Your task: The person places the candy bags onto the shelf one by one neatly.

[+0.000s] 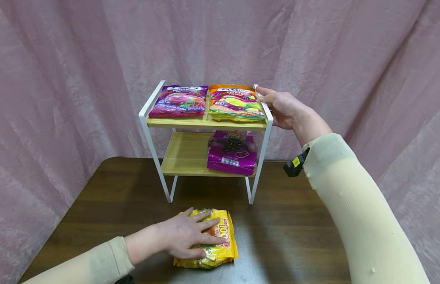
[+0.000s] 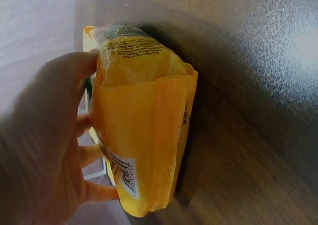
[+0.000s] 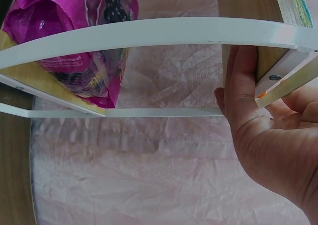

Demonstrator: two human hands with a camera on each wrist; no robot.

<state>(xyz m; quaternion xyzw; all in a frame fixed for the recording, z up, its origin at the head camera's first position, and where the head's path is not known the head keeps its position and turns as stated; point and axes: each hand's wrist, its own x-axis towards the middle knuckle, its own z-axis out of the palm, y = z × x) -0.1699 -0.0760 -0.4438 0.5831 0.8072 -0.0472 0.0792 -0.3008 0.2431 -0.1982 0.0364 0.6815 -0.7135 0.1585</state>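
My left hand (image 1: pixel 184 236) rests with spread fingers on top of a yellow candy bag (image 1: pixel 225 227), which lies on the table before the shelf rack. In the left wrist view the bag's end, with a seam and barcode, faces the camera. My right hand (image 1: pixel 285 108) grips the right end of the rack's (image 1: pixel 200 124) upper board, partly under it in the right wrist view. A purple candy bag (image 1: pixel 180 102) and an orange-topped candy bag (image 1: pixel 235 104) lie side by side on that board. Below, another purple candy bag (image 1: pixel 232 154) lies at the lower board's right end.
The rack has white metal side frames (image 1: pixel 154 146) and stands at the back of the dark wooden table (image 1: pixel 294 236). A pink curtain (image 1: pixel 220 39) hangs behind it. The lower board (image 1: pixel 186 152) shows bare wood on its left.
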